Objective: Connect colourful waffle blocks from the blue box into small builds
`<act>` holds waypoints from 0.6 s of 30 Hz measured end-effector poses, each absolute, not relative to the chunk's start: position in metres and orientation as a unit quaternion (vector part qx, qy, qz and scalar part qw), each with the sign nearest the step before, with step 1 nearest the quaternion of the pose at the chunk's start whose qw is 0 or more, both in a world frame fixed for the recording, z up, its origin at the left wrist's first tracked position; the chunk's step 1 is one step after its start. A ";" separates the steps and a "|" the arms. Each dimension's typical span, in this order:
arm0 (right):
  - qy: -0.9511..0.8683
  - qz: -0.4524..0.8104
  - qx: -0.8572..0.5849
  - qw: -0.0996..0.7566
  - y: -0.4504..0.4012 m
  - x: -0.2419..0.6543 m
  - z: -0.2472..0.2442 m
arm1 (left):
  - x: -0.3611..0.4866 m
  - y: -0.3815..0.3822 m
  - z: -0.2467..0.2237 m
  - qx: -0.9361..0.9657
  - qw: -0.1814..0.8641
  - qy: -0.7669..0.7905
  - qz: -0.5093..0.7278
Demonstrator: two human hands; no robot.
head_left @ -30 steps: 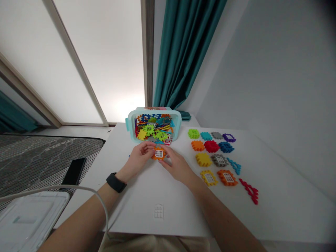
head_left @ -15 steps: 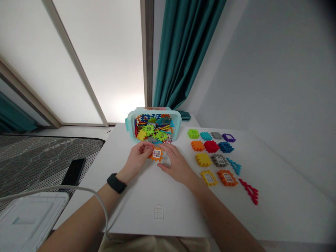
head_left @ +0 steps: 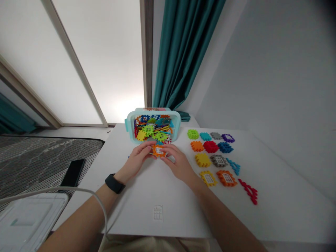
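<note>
Together, left hand [head_left: 137, 158] and right hand [head_left: 180, 163] pinch an orange tile [head_left: 157, 150].

Glow brightest low on white panels [head_left: 119, 84], dim grey wall [head_left: 275, 87], dark blurred upper-right corner

A bare left forearm [head_left: 86, 209] and bare right forearm [head_left: 220, 215] slant inward from below; the bare left hand [head_left: 137, 158] and bare right hand [head_left: 179, 162] nearly meet, fingers curled, thumbs opposing them in a pinch

The bin [head_left: 177, 121] stands behind the held tile [head_left: 158, 151], left of the tile stacks [head_left: 203, 160].
</note>
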State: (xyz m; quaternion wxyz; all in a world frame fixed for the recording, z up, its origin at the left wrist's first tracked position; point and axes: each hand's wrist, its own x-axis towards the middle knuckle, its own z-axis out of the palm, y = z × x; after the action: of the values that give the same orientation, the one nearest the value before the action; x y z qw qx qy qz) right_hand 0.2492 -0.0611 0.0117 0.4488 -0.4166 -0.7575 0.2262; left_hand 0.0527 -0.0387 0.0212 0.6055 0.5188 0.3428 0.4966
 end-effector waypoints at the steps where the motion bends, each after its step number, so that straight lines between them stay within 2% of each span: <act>1: -0.743 0.251 -0.428 0.449 -0.061 0.249 0.012 | 0.052 -0.038 0.020 0.540 0.593 0.345 0.488; 4: -0.679 0.337 -0.463 0.459 -0.060 0.245 0.013 | 0.052 -0.035 0.013 0.619 0.514 0.364 0.470; 9: -0.520 0.495 -0.452 0.529 -0.060 0.232 0.012 | 0.056 -0.039 0.010 0.738 0.340 0.340 0.473; 14: -0.442 0.522 -0.452 0.572 -0.065 0.224 0.013 | 0.058 -0.046 0.013 0.804 0.181 0.351 0.443; 18: -0.457 0.509 -0.438 0.584 -0.067 0.224 0.015 | 0.051 -0.042 0.014 0.821 0.104 0.347 0.441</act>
State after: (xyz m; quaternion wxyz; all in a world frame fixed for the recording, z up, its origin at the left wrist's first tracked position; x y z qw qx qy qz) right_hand 0.2240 -0.0675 0.0150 0.5839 -0.4379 -0.4569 0.5086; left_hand 0.0508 -0.0416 0.0144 0.1039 0.8210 0.3474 0.4410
